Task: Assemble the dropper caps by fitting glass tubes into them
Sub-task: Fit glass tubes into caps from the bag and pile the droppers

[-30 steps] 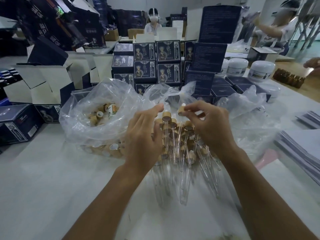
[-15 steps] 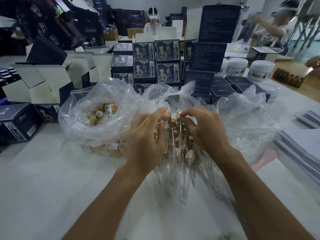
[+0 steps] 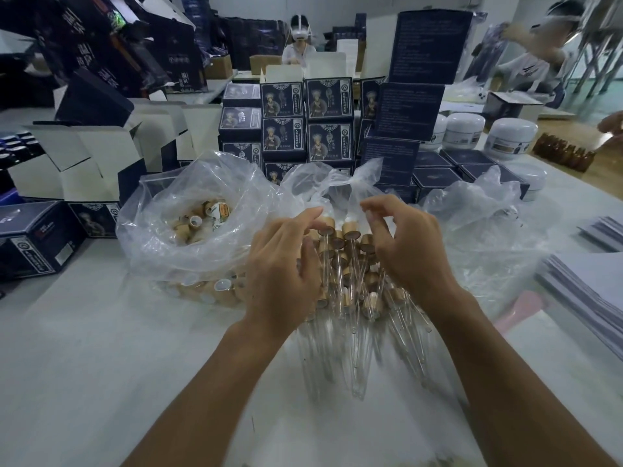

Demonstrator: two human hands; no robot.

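A pile of assembled droppers [image 3: 349, 261], wooden caps up and glass tubes [image 3: 357, 362] pointing toward me, lies on the white table [image 3: 101, 348] between my hands. My left hand [image 3: 286, 274] rests against the pile's left side, its fingers fairly straight and touching the caps. Over the pile's right side hovers my right hand [image 3: 409, 251] with loosely curled fingers that hold nothing. A clear plastic bag [image 3: 158, 251] at the left holds several loose wooden caps [image 3: 195, 224].
Stacked dark printed boxes [image 3: 306, 126] stand behind the bags, with open cartons [image 3: 84, 156] at the left. White jars [image 3: 512, 136] and brown bottles [image 3: 566, 155] sit at the back right. Paper stacks [image 3: 590, 288] lie at the right. Crumpled clear plastic [image 3: 488, 230] spreads right of my hands.
My right hand lowered the dropper it was pinching into the pile, let it go and lifted its fingers. My left hand stayed against the pile.
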